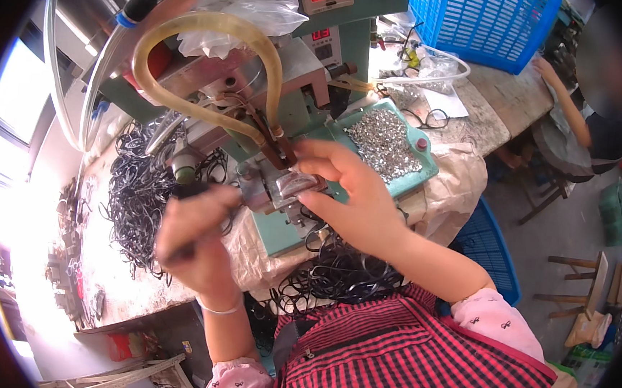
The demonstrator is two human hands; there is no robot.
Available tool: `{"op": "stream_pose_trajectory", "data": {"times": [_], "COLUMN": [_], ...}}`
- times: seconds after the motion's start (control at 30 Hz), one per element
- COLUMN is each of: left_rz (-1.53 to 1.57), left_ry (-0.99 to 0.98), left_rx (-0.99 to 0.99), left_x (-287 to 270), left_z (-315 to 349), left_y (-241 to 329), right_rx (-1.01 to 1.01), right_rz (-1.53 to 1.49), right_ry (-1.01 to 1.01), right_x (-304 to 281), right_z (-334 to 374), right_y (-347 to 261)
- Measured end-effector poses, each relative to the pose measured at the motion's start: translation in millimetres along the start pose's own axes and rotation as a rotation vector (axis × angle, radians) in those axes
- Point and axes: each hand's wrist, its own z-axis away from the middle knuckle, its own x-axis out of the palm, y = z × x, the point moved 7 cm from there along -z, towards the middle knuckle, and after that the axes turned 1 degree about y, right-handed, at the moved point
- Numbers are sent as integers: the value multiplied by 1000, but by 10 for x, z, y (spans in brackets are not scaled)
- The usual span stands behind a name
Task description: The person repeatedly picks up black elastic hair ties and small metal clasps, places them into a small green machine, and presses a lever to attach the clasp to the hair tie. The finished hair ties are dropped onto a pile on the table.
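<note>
My right hand (357, 201) is at the front of a green bench machine (336, 44), thumb and fingers apart on either side of a small metal fixture (297, 186). Whether its fingertips touch a part there is hard to see. Just above the fixture hangs the dark two-pronged head (277, 148) of the machine, joined to a looped yellowish tube (211, 21). To the left, my left hand (199, 240) is smeared by motion beside a heap of black frames or loops (142, 189). Something dark shows at its fingers, too blurred to name.
A green tray (419, 174) of small shiny metal parts (383, 141) sits right of the machine. More black loops (341, 272) lie by my apron. Beyond are a blue basket (481, 26), eyeglass frames (432, 118) and another person's arm (566, 100). A wooden stool (585, 296) stands right.
</note>
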Motion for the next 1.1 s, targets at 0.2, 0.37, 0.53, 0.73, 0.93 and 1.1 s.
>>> {"op": "stream_pose_trajectory", "data": {"times": [0.2,0.37,0.53,0.73,0.93,1.1], "left_rz": [-197,-129,-104,-97,-279,-622], "left_ry": [-396,-437,-482,-457,-403,160], "left_rx": [248,214,144,146,100,-125], "left_x": [591,667,668,651,487,-546], "left_z": [412,350,330,349,606,974], "left_y": [149,98,100,40,200,194], "right_rx": [43,-227,-257,-478,-524,-199], "right_rz": [1213,1146,1029,1102,1010,643], "right_ry": [251,317,396,126,88,404], "right_x": [-1159,-1126,-1145,-724,-799,-1104], "right_z": [438,244,-98,-114,-402,-110], "right_y": [462,809,769,820,780,680]}}
